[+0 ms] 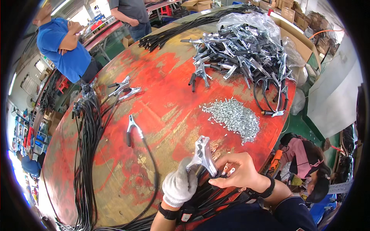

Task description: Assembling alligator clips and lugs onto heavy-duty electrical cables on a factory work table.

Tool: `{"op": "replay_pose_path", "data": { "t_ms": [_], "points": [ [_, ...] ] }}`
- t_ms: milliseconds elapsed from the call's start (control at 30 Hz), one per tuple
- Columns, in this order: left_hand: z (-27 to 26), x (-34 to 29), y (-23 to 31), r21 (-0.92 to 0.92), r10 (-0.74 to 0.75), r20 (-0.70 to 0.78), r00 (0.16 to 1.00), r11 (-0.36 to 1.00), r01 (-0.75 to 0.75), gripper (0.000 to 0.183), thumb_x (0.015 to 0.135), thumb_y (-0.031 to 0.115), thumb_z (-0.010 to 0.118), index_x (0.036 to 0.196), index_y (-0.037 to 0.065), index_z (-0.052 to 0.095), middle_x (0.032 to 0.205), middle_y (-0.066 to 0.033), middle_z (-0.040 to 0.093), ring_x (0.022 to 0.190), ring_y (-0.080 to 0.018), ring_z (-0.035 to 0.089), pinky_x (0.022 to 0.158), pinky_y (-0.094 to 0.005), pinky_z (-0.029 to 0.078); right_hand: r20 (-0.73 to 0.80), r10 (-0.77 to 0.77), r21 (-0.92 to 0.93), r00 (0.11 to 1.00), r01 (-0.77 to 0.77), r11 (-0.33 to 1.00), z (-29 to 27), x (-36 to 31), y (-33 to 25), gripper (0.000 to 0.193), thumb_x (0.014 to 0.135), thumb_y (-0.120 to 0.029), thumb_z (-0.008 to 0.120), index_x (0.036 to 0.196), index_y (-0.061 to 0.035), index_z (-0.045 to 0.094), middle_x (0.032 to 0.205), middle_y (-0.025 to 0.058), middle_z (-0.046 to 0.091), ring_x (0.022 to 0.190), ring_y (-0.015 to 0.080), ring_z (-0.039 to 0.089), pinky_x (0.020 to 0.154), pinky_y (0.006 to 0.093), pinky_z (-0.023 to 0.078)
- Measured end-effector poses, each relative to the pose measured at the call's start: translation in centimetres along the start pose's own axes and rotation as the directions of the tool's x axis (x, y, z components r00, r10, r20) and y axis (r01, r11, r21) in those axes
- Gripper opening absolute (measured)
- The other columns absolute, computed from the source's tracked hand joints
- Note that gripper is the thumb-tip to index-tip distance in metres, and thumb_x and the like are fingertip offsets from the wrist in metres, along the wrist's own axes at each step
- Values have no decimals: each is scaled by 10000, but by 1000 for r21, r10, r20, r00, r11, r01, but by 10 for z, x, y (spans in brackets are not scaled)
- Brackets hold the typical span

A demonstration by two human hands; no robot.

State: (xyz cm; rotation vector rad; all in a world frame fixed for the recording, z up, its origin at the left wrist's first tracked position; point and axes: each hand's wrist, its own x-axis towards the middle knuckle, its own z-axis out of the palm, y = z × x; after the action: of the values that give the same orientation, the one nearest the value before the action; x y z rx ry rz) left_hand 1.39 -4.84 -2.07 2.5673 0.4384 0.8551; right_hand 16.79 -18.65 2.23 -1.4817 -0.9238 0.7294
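Observation:
A silver metal ground clamp (203, 154) stands upright, jaw end up, in front of me. My left hand (179, 185), in a whitish work glove, is closed on its left leg. Bare and curled, my right hand (241, 171) has thumb and forefinger bent together at the clamp's right leg; what they pinch is hidden. Copper cable lugs (230, 170) show inside that hand's curl, and I cannot tell whether it holds them. Black cables (210, 198) run beneath both hands. Beyond the right hand lies a heap of small silver screws (235, 118).
A big pile of clamps (243, 54) covers the table's far right. One clamp with cable (133, 127) lies left of centre. Bundled black cables (86, 154) run down the left side. Two people stand beyond the table (162, 92); another person (304, 165) is low at right.

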Motion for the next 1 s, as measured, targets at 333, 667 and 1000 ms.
{"op": "replay_pose_path", "data": {
  "t_ms": [333,667,1000],
  "points": [
    [5,9,0,23,42,-141,989,999,-39,415,785,39,603,1187,-49,546,626,-95,606,452,-263,550,447,-360,446,82,-22,26,996,20,999,-12,13,-2,293,746,-177,827,926,-6,672,847,43,698,762,89,678,662,237,543],
    [-25,24,-60,-546,-770,45,637,515,661,375,961,216,467,1237,-33,514,791,-86,634,606,-136,595,531,-285,481,254,123,-486,959,17,874,-97,39,-12,372,891,-375,658,1157,-118,616,1004,64,703,880,161,685,737,304,535],
    [-24,9,-19,222,-381,296,876,919,325,342,887,427,548,953,110,659,814,-138,679,769,-326,667,654,-431,519,261,-47,-868,964,256,425,-121,242,45,422,850,-426,635,1210,-208,608,1028,165,661,932,364,641,766,472,506]
  ]
}}
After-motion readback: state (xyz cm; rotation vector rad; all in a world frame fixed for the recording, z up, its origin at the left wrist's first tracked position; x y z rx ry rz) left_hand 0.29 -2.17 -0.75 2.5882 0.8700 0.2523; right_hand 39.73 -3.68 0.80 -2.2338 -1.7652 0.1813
